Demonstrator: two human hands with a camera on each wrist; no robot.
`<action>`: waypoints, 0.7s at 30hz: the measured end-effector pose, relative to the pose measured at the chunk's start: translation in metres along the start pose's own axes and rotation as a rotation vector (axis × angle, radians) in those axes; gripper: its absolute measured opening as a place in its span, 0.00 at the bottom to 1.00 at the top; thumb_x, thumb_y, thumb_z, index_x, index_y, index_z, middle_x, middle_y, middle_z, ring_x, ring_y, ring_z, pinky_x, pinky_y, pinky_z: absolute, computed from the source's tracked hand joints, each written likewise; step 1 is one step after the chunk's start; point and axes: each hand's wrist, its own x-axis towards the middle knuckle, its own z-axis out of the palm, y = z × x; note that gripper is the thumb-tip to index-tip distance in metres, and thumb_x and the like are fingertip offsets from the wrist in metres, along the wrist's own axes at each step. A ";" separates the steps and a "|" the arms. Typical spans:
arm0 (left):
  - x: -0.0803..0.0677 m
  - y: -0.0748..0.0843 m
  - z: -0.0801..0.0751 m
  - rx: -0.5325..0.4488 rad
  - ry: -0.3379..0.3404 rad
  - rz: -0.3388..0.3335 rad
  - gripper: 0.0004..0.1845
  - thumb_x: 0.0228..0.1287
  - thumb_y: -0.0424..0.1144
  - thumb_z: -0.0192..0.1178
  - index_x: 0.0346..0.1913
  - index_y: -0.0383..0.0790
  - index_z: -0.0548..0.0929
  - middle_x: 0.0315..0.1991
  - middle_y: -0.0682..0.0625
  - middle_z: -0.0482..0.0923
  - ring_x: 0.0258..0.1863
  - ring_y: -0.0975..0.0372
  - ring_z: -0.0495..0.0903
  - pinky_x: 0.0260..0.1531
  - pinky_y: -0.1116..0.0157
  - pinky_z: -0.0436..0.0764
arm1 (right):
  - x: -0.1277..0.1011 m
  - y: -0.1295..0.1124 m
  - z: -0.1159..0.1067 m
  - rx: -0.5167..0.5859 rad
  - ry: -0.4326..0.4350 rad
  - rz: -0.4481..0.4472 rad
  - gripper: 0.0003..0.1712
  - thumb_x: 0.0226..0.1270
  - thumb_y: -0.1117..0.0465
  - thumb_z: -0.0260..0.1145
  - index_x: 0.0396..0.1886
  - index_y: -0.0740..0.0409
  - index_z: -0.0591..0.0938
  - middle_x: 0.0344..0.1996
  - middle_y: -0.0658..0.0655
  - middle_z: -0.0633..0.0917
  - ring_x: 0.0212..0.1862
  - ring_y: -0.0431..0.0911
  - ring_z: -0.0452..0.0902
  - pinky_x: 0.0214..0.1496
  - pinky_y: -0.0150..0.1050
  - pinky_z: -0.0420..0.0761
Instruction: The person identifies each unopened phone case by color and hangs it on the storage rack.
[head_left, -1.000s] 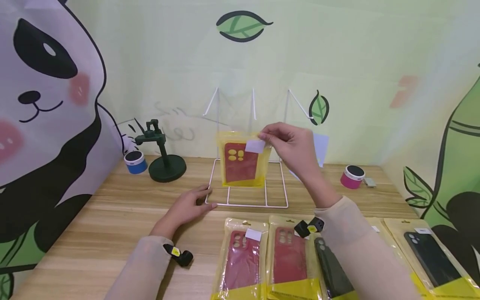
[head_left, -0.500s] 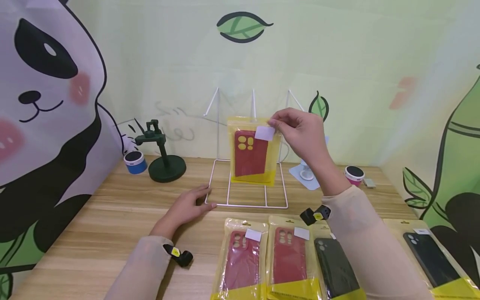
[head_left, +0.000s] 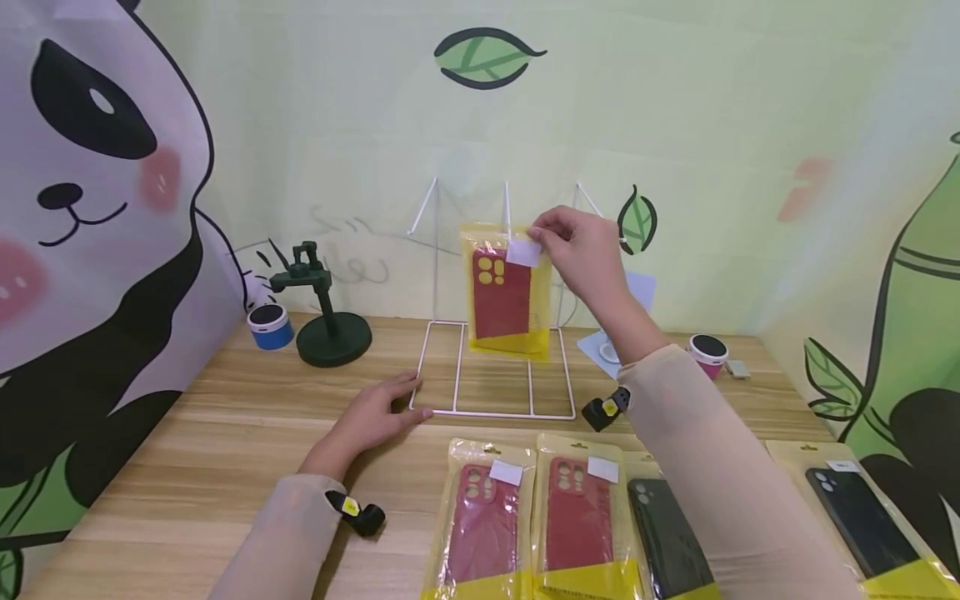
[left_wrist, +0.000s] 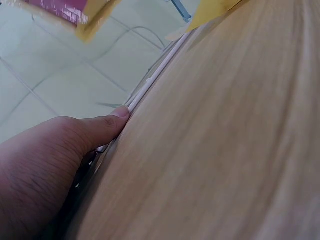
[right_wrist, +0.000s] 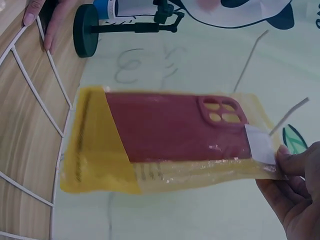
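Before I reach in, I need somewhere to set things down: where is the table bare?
The widest bare patch of table lies between the left hand, the dark green stand and the panda wall. A smaller strip separates the pink device from the rightmost bagged case. The front right is crowded with bagged cases; the right sleeve hides part.
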 end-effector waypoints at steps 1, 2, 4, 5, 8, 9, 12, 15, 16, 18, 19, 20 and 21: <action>0.000 0.000 0.000 0.005 0.000 0.005 0.38 0.66 0.59 0.64 0.73 0.44 0.72 0.76 0.48 0.63 0.75 0.48 0.61 0.72 0.45 0.61 | 0.003 0.001 0.003 -0.005 0.004 0.004 0.07 0.68 0.60 0.71 0.37 0.60 0.89 0.29 0.57 0.89 0.30 0.46 0.80 0.35 0.37 0.75; 0.000 0.000 0.000 0.008 0.001 0.004 0.38 0.66 0.60 0.64 0.73 0.44 0.72 0.76 0.48 0.63 0.75 0.48 0.61 0.72 0.45 0.61 | 0.005 0.002 0.005 -0.011 0.008 0.007 0.07 0.69 0.60 0.70 0.37 0.61 0.88 0.29 0.58 0.89 0.31 0.47 0.80 0.36 0.38 0.76; 0.001 0.000 0.000 0.013 0.002 0.002 0.38 0.65 0.61 0.64 0.73 0.44 0.72 0.76 0.48 0.63 0.75 0.48 0.61 0.72 0.45 0.61 | 0.009 0.004 0.010 -0.019 0.010 0.014 0.07 0.70 0.61 0.69 0.39 0.62 0.88 0.31 0.58 0.88 0.32 0.48 0.80 0.37 0.39 0.77; 0.001 0.000 0.000 0.014 0.003 0.002 0.38 0.65 0.61 0.64 0.72 0.44 0.72 0.76 0.49 0.63 0.75 0.48 0.61 0.72 0.45 0.61 | 0.010 0.004 0.012 -0.025 0.010 0.016 0.07 0.71 0.62 0.68 0.39 0.62 0.88 0.31 0.59 0.88 0.33 0.48 0.81 0.37 0.39 0.77; 0.000 0.001 0.001 0.010 0.007 0.005 0.37 0.66 0.60 0.64 0.72 0.44 0.73 0.75 0.48 0.63 0.75 0.48 0.61 0.72 0.45 0.60 | 0.014 0.006 0.016 -0.044 0.014 0.023 0.08 0.72 0.62 0.66 0.41 0.62 0.87 0.34 0.58 0.89 0.35 0.48 0.82 0.39 0.40 0.79; 0.000 0.002 0.001 0.007 0.009 0.006 0.37 0.66 0.60 0.64 0.72 0.44 0.73 0.75 0.48 0.64 0.74 0.48 0.61 0.72 0.45 0.60 | 0.015 0.007 0.016 -0.048 0.018 0.024 0.08 0.72 0.62 0.65 0.42 0.62 0.87 0.34 0.58 0.89 0.36 0.48 0.82 0.40 0.40 0.79; 0.000 0.003 0.000 0.001 0.014 0.013 0.37 0.66 0.59 0.64 0.72 0.43 0.73 0.75 0.47 0.64 0.74 0.47 0.61 0.71 0.44 0.60 | 0.020 0.009 0.017 -0.069 0.022 0.026 0.08 0.73 0.62 0.65 0.42 0.61 0.87 0.36 0.58 0.89 0.37 0.48 0.83 0.40 0.41 0.80; 0.000 0.003 0.000 0.003 0.015 0.010 0.38 0.66 0.60 0.64 0.72 0.43 0.73 0.75 0.47 0.64 0.74 0.47 0.62 0.71 0.44 0.61 | 0.029 0.012 0.016 -0.092 0.011 0.029 0.09 0.73 0.61 0.65 0.42 0.61 0.88 0.37 0.58 0.90 0.38 0.48 0.83 0.40 0.41 0.80; 0.000 0.003 0.000 0.004 0.016 0.010 0.38 0.66 0.60 0.64 0.72 0.43 0.73 0.75 0.47 0.64 0.74 0.47 0.62 0.71 0.44 0.61 | 0.032 0.013 0.016 -0.100 0.002 0.034 0.09 0.73 0.61 0.65 0.43 0.60 0.88 0.37 0.58 0.90 0.38 0.49 0.83 0.40 0.41 0.79; -0.001 0.003 0.000 0.006 0.020 0.016 0.37 0.66 0.59 0.64 0.72 0.42 0.73 0.75 0.47 0.64 0.74 0.47 0.62 0.71 0.44 0.61 | 0.038 0.014 0.017 -0.114 -0.017 0.049 0.09 0.73 0.61 0.64 0.43 0.60 0.88 0.38 0.57 0.90 0.39 0.49 0.83 0.41 0.41 0.80; -0.001 0.002 0.000 0.009 0.021 0.014 0.37 0.66 0.59 0.64 0.72 0.43 0.73 0.75 0.47 0.64 0.74 0.47 0.62 0.71 0.45 0.61 | 0.040 0.014 0.017 -0.118 -0.025 0.058 0.10 0.74 0.61 0.64 0.44 0.60 0.88 0.39 0.57 0.90 0.40 0.49 0.82 0.41 0.41 0.80; -0.001 0.002 0.000 0.008 0.021 0.009 0.37 0.66 0.59 0.64 0.72 0.43 0.73 0.75 0.48 0.64 0.74 0.48 0.62 0.71 0.45 0.61 | 0.042 0.015 0.018 -0.125 -0.033 0.064 0.10 0.74 0.60 0.64 0.44 0.60 0.88 0.39 0.57 0.89 0.40 0.48 0.82 0.41 0.41 0.80; -0.001 0.002 0.001 0.009 0.021 0.008 0.37 0.66 0.59 0.64 0.72 0.44 0.73 0.75 0.48 0.64 0.74 0.48 0.62 0.72 0.45 0.61 | 0.044 0.016 0.019 -0.131 -0.039 0.069 0.10 0.74 0.61 0.63 0.44 0.60 0.88 0.39 0.58 0.89 0.40 0.48 0.82 0.42 0.41 0.80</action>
